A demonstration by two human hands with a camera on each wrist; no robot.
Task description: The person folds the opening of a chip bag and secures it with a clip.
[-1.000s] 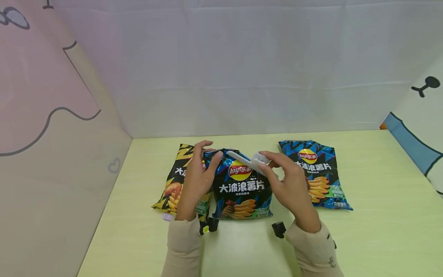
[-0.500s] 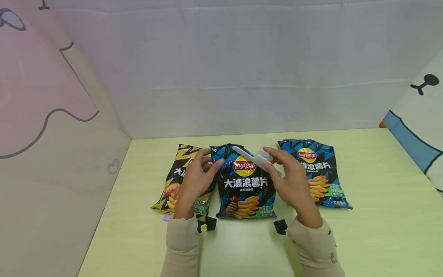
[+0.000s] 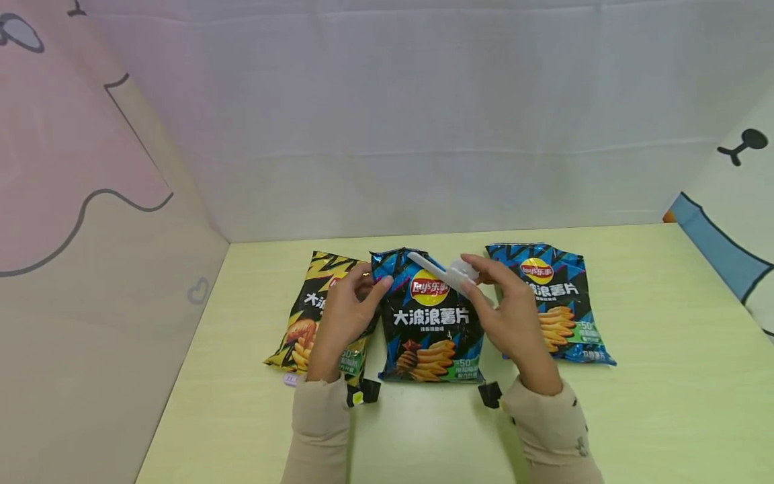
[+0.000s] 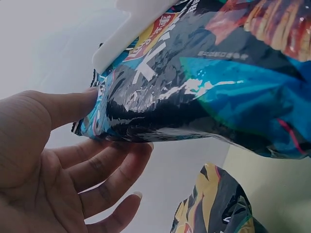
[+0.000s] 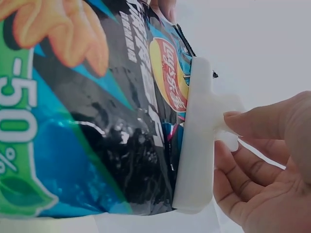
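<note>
Item: middle chip bag (image 3: 431,316), frame centre. Left hand (image 3: 343,316) pinches its corner; right hand (image 3: 510,316) pinches white clip (image 3: 441,272) on top; clamping underway.

Table (image 3: 665,403): pale yellow-green top, filling the lower part of the head view.
Back wall (image 3: 423,121): white creased sheet, rising from the table's far edge.
Left wall (image 3: 78,235): pink and beige panel with dark cartoon outlines, meeting the table's left edge.
Right wall (image 3: 734,222): white panel with a blue band, at the table's right edge.
Light: soft, even.
</note>
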